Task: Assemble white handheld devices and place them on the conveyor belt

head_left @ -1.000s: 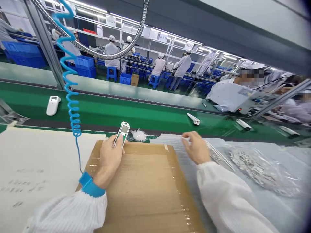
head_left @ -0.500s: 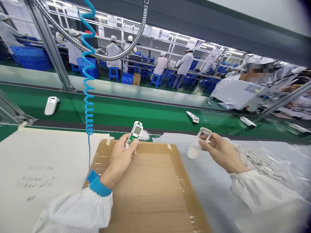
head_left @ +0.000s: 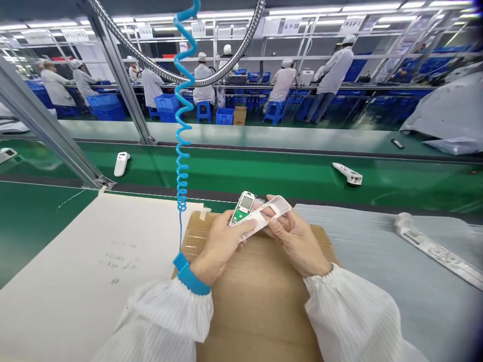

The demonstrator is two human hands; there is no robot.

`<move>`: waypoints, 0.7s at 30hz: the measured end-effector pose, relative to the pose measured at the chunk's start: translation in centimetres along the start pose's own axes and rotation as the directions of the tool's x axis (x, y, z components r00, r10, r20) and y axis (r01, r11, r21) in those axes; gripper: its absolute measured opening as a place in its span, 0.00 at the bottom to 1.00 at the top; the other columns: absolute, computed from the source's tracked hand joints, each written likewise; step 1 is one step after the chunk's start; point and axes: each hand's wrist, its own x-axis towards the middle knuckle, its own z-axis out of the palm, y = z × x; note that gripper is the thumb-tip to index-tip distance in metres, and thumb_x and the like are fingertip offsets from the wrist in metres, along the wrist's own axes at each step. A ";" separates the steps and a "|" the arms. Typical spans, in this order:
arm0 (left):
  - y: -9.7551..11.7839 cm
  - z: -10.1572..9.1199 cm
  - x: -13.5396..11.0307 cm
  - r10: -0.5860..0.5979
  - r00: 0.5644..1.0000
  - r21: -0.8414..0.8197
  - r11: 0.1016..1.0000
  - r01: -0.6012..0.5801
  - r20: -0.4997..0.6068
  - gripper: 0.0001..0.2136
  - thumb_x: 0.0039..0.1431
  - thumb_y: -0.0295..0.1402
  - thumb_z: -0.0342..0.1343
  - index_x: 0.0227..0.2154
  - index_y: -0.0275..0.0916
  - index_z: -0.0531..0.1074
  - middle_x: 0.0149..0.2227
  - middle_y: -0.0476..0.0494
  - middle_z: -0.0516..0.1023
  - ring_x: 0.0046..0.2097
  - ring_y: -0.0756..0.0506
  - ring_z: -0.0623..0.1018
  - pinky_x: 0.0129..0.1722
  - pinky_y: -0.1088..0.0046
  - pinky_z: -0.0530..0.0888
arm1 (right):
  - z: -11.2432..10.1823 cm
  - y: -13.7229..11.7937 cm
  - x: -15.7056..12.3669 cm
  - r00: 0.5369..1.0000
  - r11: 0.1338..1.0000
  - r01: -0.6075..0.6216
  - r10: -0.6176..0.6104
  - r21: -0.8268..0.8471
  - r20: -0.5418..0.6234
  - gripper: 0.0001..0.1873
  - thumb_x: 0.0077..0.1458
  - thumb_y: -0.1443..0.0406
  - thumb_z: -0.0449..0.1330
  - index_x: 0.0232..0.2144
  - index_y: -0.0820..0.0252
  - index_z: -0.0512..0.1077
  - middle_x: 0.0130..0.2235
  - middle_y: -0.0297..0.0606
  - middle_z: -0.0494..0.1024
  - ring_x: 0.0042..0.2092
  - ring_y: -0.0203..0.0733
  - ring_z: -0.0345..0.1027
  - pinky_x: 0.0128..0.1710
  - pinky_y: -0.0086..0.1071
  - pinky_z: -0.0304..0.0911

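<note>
My left hand (head_left: 221, 241) is closed around a white handheld device (head_left: 246, 203) whose green circuit board and small grey screen lie exposed. In my right hand (head_left: 296, 236) is a white plastic cover (head_left: 279, 205) with a window cut in it, pinched between thumb and fingers. The cover lies slantwise across the lower part of the device, and my left thumb rests on its near end. Both hands are above a cardboard box (head_left: 260, 301). A blue wrist strap (head_left: 192, 275) circles my left wrist, with a coiled blue cord (head_left: 182, 176) rising from it.
Behind the box runs a green conveyor belt (head_left: 234, 173) carrying white handheld devices (head_left: 121, 164), (head_left: 347, 174). A long white plastic piece (head_left: 439, 251) lies on the pale foam sheet (head_left: 362, 261) at right. A metal post (head_left: 121, 75) stands at left. Workers in white sit and stand beyond.
My right hand has brought the white cover leftward from over the foam sheet to the device in my left hand; the two pieces now overlap. The view has turned and levelled.
</note>
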 end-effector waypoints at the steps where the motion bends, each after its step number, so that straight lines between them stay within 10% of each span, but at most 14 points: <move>1: -0.1 0.0 0.1 0.009 1.000 0.031 0.999 -0.009 -0.013 0.18 0.56 0.46 0.63 0.41 0.37 0.74 0.34 0.45 0.76 0.30 0.50 0.71 0.27 0.75 0.65 | -0.5 0.0 0.0 1.000 1.000 0.003 -0.003 -0.010 0.011 0.28 0.57 0.55 0.68 0.57 0.49 0.66 0.55 0.43 0.78 0.54 0.48 0.74 0.56 0.45 0.68; 6: -0.4 0.2 0.3 0.312 0.935 0.280 0.925 -0.258 -0.169 0.20 0.70 0.47 0.43 0.47 0.42 0.75 0.44 0.43 0.80 0.45 0.43 0.77 0.43 0.68 0.72 | -1.4 -0.2 -0.3 1.000 0.998 -0.004 0.004 -0.062 0.001 0.25 0.57 0.53 0.67 0.53 0.53 0.70 0.54 0.44 0.79 0.55 0.50 0.73 0.59 0.46 0.64; 9: -0.5 0.6 -0.3 0.459 0.886 0.371 0.836 -0.405 -0.067 0.16 0.68 0.42 0.51 0.53 0.45 0.73 0.52 0.45 0.79 0.51 0.42 0.77 0.51 0.66 0.72 | -1.5 0.0 -0.4 0.997 0.999 -0.014 0.010 -0.040 -0.079 0.26 0.54 0.53 0.70 0.52 0.52 0.70 0.51 0.41 0.80 0.55 0.49 0.73 0.59 0.46 0.63; 17: -0.6 1.3 -1.3 0.534 0.843 0.482 0.722 -0.496 0.068 0.13 0.66 0.37 0.55 0.52 0.44 0.73 0.52 0.44 0.79 0.51 0.43 0.78 0.51 0.67 0.74 | -1.1 0.1 -0.4 0.990 1.000 -0.017 0.014 -0.024 -0.137 0.30 0.47 0.52 0.74 0.49 0.55 0.73 0.48 0.41 0.82 0.51 0.49 0.75 0.54 0.40 0.66; 21: -0.7 1.9 -1.8 0.463 0.847 0.742 0.464 -0.483 0.262 0.19 0.71 0.42 0.46 0.59 0.44 0.68 0.52 0.40 0.79 0.50 0.38 0.80 0.46 0.62 0.76 | 0.1 -0.9 -0.4 0.958 0.938 -0.127 0.200 0.322 -0.205 0.29 0.53 0.39 0.62 0.40 0.56 0.76 0.42 0.40 0.83 0.49 0.49 0.75 0.53 0.40 0.68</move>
